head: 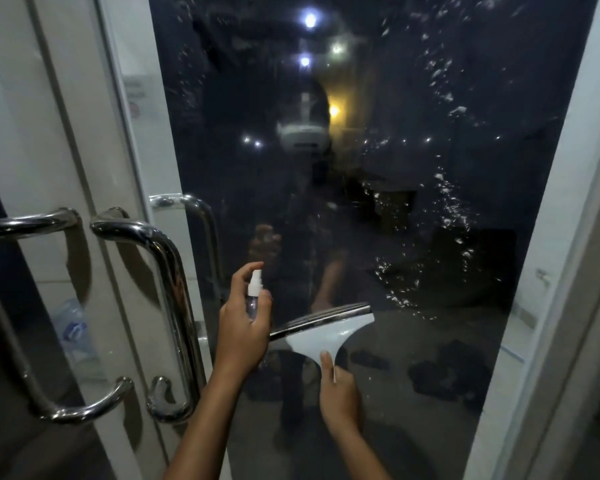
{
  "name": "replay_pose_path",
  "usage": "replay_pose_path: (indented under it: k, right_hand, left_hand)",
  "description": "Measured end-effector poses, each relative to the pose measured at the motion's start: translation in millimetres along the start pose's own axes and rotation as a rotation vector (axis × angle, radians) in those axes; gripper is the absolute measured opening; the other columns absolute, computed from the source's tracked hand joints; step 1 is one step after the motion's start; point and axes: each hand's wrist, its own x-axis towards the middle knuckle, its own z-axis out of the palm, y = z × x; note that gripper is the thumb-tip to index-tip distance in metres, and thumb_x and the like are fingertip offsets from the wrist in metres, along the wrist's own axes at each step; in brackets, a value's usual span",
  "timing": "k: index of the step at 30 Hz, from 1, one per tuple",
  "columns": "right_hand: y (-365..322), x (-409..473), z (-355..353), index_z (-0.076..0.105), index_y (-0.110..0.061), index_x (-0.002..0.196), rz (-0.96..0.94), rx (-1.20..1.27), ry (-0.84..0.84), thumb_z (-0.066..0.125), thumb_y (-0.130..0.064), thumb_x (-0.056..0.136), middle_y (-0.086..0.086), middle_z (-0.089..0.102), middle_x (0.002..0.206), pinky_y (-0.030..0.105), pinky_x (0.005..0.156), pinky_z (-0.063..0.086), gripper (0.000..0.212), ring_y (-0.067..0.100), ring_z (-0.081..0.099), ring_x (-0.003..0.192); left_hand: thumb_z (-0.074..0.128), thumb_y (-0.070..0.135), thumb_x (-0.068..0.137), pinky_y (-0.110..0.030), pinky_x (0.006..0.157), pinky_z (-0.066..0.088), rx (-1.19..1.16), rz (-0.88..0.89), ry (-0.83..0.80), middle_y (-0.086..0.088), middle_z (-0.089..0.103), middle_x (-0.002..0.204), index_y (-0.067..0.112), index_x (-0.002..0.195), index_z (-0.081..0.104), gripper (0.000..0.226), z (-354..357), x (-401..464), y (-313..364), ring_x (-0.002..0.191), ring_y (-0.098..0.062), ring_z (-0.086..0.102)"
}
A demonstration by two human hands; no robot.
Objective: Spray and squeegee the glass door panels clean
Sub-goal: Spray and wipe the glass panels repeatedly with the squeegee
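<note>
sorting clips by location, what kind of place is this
Probably the entrance of an office or shop at night: a framed glass door panel with long steel pull handles, dark outside, and ceiling lights reflected in it.

chrome pull handles (174,306), water jug (75,327)

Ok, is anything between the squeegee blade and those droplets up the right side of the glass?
Nothing visible. The squeegee, held in the right hand, sits low on the glass panel; the droplets lie above-right across bare glass. The left hand with the spray bottle is off to the left.
</note>
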Motion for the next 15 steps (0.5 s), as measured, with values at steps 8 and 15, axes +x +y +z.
replay_pose_path:
  k: [8,15]
  right_hand:
    - [-59,27,-63,0.045,-0.020,0.063,-0.384,-0.226,0.086,0.016,-0.086,0.080,0.006,0.062,0.067,0.038,0.061,0.046,0.074,0.032,0.062,0.071]
    - [-188,58,-102,0.061,-0.020,0.073,-0.777,-0.634,0.066,0.024,-0.073,0.095,-0.002,0.060,0.071,0.036,0.064,0.038,0.068,0.027,0.062,0.074]
  left_hand:
    - [0.052,0.017,0.102,-0.050,0.055,0.048,0.001,0.062,0.029,-0.011,0.061,0.074,0.048,0.126,0.046,0.041,0,19,28,0.058,-0.029,0.057]
    - [0.052,0.018,0.102,-0.054,0.054,0.054,-0.017,0.077,0.062,-0.002,0.065,0.077,0.046,0.129,0.045,0.039,-1,43,42,0.059,-0.023,0.062]
